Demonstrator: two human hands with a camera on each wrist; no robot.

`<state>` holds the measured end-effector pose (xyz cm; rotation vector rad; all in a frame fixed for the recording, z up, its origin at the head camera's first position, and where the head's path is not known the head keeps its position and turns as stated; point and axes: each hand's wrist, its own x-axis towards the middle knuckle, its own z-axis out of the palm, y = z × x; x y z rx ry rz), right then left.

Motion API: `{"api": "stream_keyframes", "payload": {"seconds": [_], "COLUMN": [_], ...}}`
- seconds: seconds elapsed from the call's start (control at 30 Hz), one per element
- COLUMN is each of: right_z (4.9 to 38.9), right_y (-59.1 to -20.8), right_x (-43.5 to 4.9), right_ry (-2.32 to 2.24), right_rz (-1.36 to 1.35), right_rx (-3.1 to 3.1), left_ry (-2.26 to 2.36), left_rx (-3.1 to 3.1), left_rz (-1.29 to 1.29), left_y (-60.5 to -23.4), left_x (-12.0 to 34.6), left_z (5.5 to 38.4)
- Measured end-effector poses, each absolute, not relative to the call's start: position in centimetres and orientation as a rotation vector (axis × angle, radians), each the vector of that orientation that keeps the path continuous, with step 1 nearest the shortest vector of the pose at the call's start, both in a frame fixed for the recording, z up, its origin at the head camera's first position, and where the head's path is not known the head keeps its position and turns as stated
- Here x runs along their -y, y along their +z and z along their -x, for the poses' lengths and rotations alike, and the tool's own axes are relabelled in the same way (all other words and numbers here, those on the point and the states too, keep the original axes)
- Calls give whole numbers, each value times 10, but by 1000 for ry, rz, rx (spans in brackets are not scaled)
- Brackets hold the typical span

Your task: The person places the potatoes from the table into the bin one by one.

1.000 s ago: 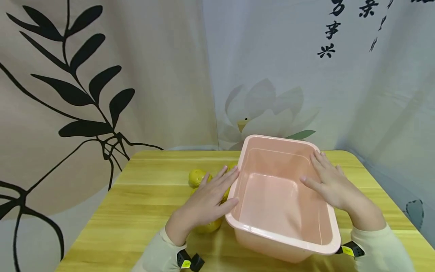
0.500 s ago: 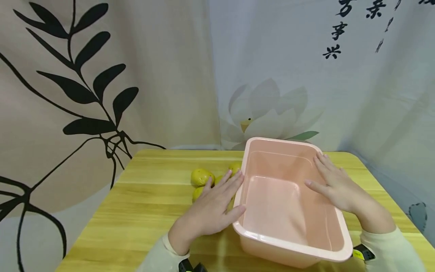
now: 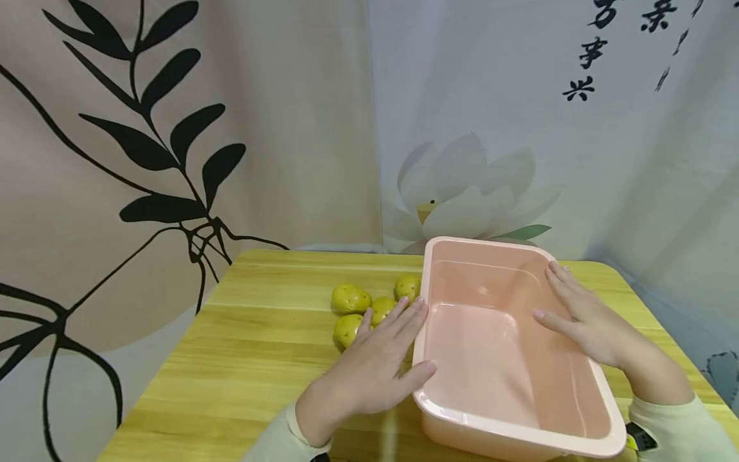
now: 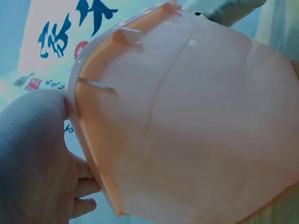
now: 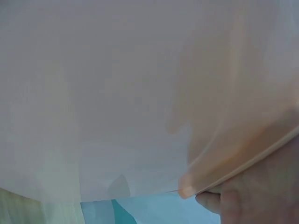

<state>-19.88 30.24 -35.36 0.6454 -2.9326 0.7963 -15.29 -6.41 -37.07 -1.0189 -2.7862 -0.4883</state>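
Observation:
An empty pink plastic basin [image 3: 479, 359] stands on the wooden table, angled towards the front right. My left hand [image 3: 369, 372] lies along its left rim, fingers stretched out and the thumb reaching over the edge. On the opposite rim rests my right hand [image 3: 594, 321], with straight fingers along the edge and the thumb on the inner side. In the left wrist view, the outside of the basin [image 4: 201, 116] fills most of the picture and the left hand [image 4: 42, 154] touches its rim. Fingers of the right hand [image 5: 252, 200] show beneath the rim in the right wrist view.
Several yellow, speckled, roundish things [image 3: 351, 299] lie on the table just left of the basin, partly hidden by the left hand. The wooden table [image 3: 231, 385] has a rounded far corner. Behind it hangs a printed curtain [image 3: 300, 128].
The basin has shifted right and slightly towards me, with both hands staying on its rims. More of the yellow things shows beside it. The view has turned slightly left.

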Motion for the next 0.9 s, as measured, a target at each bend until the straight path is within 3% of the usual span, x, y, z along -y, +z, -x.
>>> {"api": "stream_keyframes", "payload": {"seconds": [0.2,0.9], "right_z": [206,278], "right_y": [-348,-338], "right_x": [-304,-324], "right_ry": [813,831], "right_rz": [-690,-727], "right_rx": [2963,3084], "left_ry": [-498,-531], "left_rx": [2798,2788], "left_rz": [1042,1136], "left_y": [-368,-362], "left_x": [67,67], "left_z": [154,161]}}
